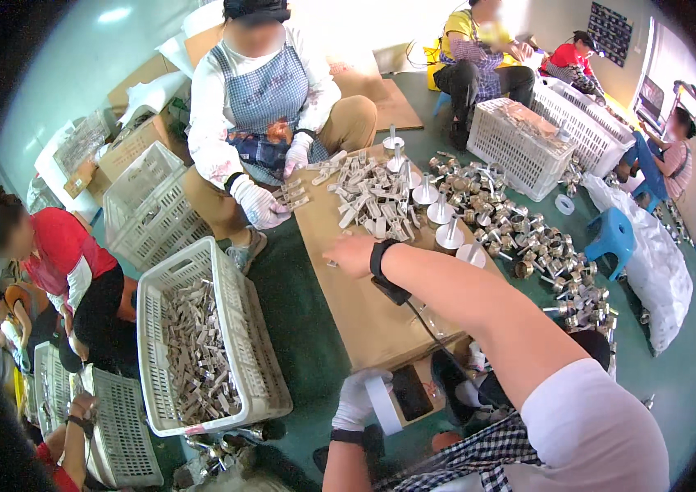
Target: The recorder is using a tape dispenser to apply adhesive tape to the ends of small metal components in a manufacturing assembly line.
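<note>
**Bare board near, clutter beyond**

The near half of the cardboard board (364, 320) lies open. Farther on, a heap of metal clips (373, 201), upright funnels (438, 217) and a co-worker's gloved hands (262, 205) block passage; a white crate (200, 344) flanks the left.

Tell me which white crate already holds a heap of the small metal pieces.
The white crate left of the cardboard table, just left of the gloved left hand. The crates behind and below it look empty.
</note>
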The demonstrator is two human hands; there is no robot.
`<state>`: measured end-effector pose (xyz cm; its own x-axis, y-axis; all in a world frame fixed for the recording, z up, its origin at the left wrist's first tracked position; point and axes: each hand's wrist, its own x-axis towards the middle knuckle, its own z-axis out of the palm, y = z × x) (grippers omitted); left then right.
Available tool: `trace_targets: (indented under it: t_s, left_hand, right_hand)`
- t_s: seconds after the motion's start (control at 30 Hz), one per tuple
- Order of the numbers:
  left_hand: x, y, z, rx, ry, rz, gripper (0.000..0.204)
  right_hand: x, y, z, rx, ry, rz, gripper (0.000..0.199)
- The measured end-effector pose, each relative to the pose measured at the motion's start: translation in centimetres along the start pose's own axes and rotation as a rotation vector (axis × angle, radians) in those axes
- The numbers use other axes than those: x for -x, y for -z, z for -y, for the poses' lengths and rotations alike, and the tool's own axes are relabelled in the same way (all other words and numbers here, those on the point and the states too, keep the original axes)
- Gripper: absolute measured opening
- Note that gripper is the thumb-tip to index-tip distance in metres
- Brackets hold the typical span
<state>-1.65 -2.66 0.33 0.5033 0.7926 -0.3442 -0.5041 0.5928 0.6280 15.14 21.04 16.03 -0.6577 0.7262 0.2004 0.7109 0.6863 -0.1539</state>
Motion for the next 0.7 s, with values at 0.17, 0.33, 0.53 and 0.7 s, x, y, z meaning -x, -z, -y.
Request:
trace_targets:
  t_s: [0.17, 0.33, 0.53, 0.7]
  left_hand:
    - [1.5, -1.6, -0.9, -0.542, -0.179, -0.06, 0.018]
    - [0.5, -2.8, -1.0, -0.001, 0.02, -0.08, 0.012]
    - [0.5, -2.5, -1.4, 0.168, 0.063, -0.113, 0.01]
    - [0.2, -2.4, -2.2, 0.264, 0.084, -0.15, 0.011]
  right_hand:
    - [-0.1, 3.1, 0.4, 0.324, -0.227, 0.36, 0.019]
    - [4.7, 4.3, -3.2, -0.054, -0.065, 0.321, 0.021]
    - [8.0, 7.4, -0.8, 0.247, -0.139, 0.136, 0.017]
    - [15.2, 9.2, 1.6, -0.074, -0.469, -0.005, 0.054]
